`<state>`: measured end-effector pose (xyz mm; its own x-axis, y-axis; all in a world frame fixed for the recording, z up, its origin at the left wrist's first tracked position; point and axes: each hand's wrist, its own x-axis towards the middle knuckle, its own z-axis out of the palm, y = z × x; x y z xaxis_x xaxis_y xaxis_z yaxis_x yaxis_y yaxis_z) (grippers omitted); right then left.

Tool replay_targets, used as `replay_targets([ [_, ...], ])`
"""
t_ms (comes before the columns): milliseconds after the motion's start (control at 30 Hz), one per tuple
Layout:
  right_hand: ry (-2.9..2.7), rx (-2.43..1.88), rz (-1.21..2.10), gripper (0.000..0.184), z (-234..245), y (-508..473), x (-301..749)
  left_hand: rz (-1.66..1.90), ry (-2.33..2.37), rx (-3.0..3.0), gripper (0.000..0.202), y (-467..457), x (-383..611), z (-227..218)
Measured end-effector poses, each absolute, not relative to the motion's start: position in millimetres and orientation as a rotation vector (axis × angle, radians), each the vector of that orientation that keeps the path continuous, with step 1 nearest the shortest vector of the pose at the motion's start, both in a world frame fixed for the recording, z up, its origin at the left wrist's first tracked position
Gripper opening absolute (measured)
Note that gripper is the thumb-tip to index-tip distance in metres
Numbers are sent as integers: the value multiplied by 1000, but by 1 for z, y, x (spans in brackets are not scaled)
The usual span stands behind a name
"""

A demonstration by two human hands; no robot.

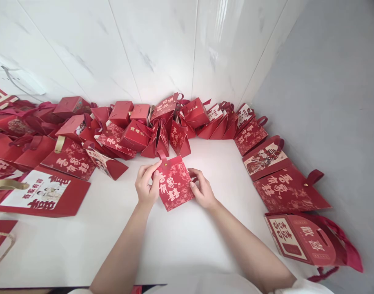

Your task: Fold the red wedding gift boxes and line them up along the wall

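Observation:
Between both hands I hold a red gift box (175,183) with white lettering, pale flower print and a ribbon loop at its upper left. My left hand (148,183) grips its left edge, thumb on the printed face near a small gold stud. On the opposite side, the fingers and thumb of my right hand (202,188) close on the right edge. The box is tilted slightly, over the white table (174,249). Its back and the fingertips behind it are hidden.
Many red gift boxes (134,134) crowd the table's back and left. A large box with a picture panel (46,192) lies at left. Along the right edge stand several more, including a flowered box (288,190) and a handled box (309,241). A tiled wall (156,49) rises behind.

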<state>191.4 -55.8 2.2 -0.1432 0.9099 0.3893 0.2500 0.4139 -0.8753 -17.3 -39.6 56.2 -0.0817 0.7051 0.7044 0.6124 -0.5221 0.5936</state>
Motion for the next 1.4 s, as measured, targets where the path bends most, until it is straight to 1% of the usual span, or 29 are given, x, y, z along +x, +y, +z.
replay_targets([
  [233, -1636, -1044, 825, 40, 1, -56, 191, 1691, 1502, 2066, 28, -39, -16, 57],
  [567, -1625, -1037, 808, 40, 0, -56, 191, 1565, 1477, 2067, 32, -38, -18, 59],
  [1000, -1646, -990, 762, 41, -1, -55, 192, 1526, 1506, 2084, 26, -40, -17, 62],
  [1133, -1649, -977, 707, 42, -2, -55, 192, 1646, 1510, 2140, 32, -39, -16, 61],
  [1233, -1650, -956, 651, 44, -3, -56, 191, 1664, 1476, 2299, 39, -40, -16, 63],
  [1400, -1645, -931, 418, 52, -4, -57, 186, 1839, 1533, 2597, 44, -44, -15, 67],
])
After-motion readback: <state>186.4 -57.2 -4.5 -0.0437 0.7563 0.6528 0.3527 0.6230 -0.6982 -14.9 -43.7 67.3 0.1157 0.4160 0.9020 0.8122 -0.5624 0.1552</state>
